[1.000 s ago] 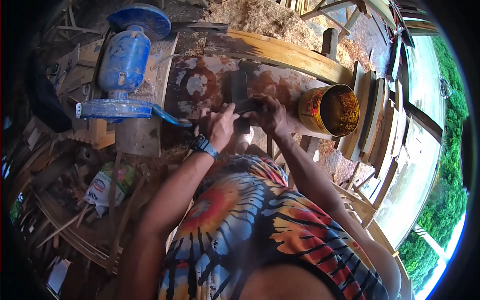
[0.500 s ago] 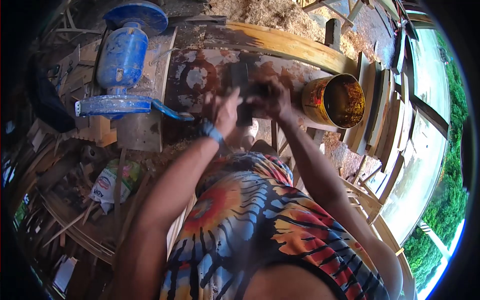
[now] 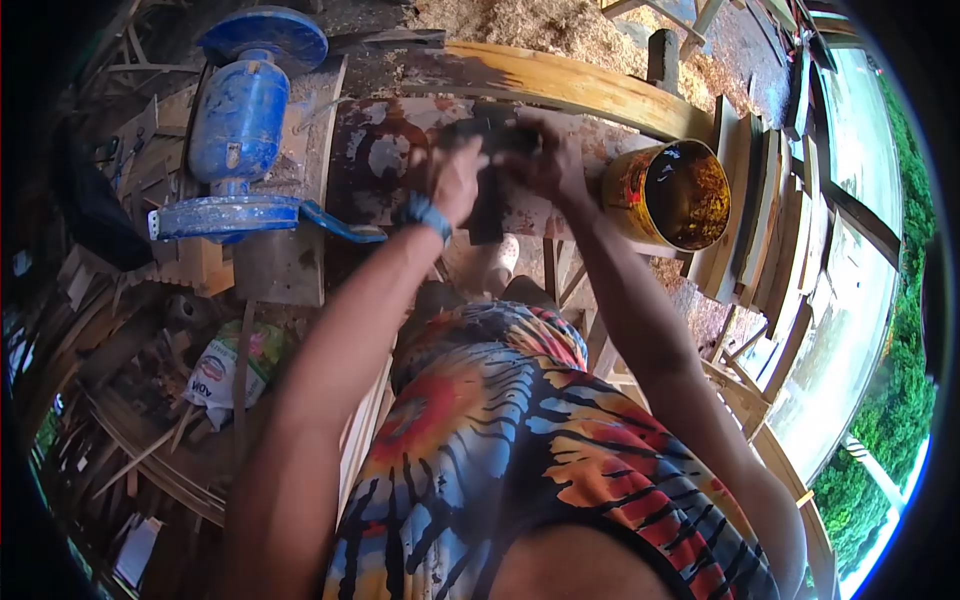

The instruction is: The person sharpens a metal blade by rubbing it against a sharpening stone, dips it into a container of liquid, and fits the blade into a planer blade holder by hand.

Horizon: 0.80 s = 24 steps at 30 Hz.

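My left hand (image 3: 455, 183), with a blue-grey band at the wrist, is closed on the left side of a dark, blurred object (image 3: 515, 140). Its fingers bend inward, and motion smears their tips. From the other side my right hand (image 3: 553, 165) is wrapped round the same object. What kind of thing it is, I cannot make out. Beneath both hands a dark flat strip (image 3: 487, 218) lies across the stained bench top (image 3: 375, 150), its near end showing at the edge. The hands hide the strip's middle.
Right of my hands stands a yellow can (image 3: 632, 190) with dark liquid inside. A blue bench grinder-like machine (image 3: 238, 120) sits at the left. Boards (image 3: 760, 220) are stacked at the right, a long plank (image 3: 580, 82) lies behind, and wood shavings (image 3: 560, 25) cover the ground beyond.
Both hands and the dark object have shifted away from my body along the strip. More of the strip's near end now shows. The can and the blue machine stay in place.
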{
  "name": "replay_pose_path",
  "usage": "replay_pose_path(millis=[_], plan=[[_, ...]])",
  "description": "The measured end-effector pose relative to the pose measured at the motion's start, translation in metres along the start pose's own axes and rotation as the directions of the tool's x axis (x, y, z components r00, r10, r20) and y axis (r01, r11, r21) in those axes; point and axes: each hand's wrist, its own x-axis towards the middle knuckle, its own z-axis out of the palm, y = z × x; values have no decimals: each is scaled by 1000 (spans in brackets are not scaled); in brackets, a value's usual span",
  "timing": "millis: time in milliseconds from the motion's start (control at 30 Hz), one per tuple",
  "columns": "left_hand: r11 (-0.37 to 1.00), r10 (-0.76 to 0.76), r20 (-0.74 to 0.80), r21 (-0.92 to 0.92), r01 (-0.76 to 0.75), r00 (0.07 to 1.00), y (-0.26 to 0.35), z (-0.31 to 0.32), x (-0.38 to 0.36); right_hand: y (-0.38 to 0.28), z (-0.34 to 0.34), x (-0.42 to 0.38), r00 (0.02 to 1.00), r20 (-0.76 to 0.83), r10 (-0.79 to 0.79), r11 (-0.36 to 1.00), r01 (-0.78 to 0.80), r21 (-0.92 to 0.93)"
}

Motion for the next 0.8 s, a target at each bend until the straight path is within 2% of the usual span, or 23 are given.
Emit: replay_pose_path(millis=[33,67,100,167,200,233,300,333,433,500,533,633,700,733,800], plan=[[994,-52,14,-99,53,999,5,-4,16,13,0,9,997,28,-76,974,81,-212],[997,-52,25,-53,54,998,5,0,24,9,-1,11,993,53,103,994,-104,31],[998,-55,32,-3,55,998,5,1,29,5,-2,14,957,77,278,920,-289,264],[976,36,-279,-196,-93,960,-12,38,2,3,-1,4,994,-37,106,961,-92,262],[997,-19,-12,-81,18,1000,8,5,-15,1,-7,-12,964,64,258,958,-264,115],[966,-34,-100,-259,7,994,2,24,-42,-2,-5,-26,963,63,261,949,-268,164],[998,-54,45,-9,55,998,30,-14,-43,-6,0,-41,960,61,275,922,-281,266],[999,-26,34,36,25,999,29,-13,-35,-19,-15,-28,952,111,286,873,-307,379],[997,11,-32,-69,-13,999,-3,8,11,1,-5,9,968,3,250,963,-249,106],[998,-52,39,25,51,998,13,-12,40,18,6,13,944,120,306,856,-329,400],[998,-68,58,7,68,996,12,-14,39,19,9,14,907,160,389,761,-414,500],[987,-10,-113,-158,-8,994,0,19,-7,0,-4,-12,949,77,306,845,-308,437],[996,-61,14,-68,61,998,20,-3,-35,-8,-8,-32,972,34,232,889,-226,398],[998,-65,129,-14,67,990,29,-21,-30,-5,-6,-26,973,9,230,921,-221,321],[982,56,-22,-177,-59,998,-12,19,-14,0,-3,-22,972,-40,234,962,-225,153]])
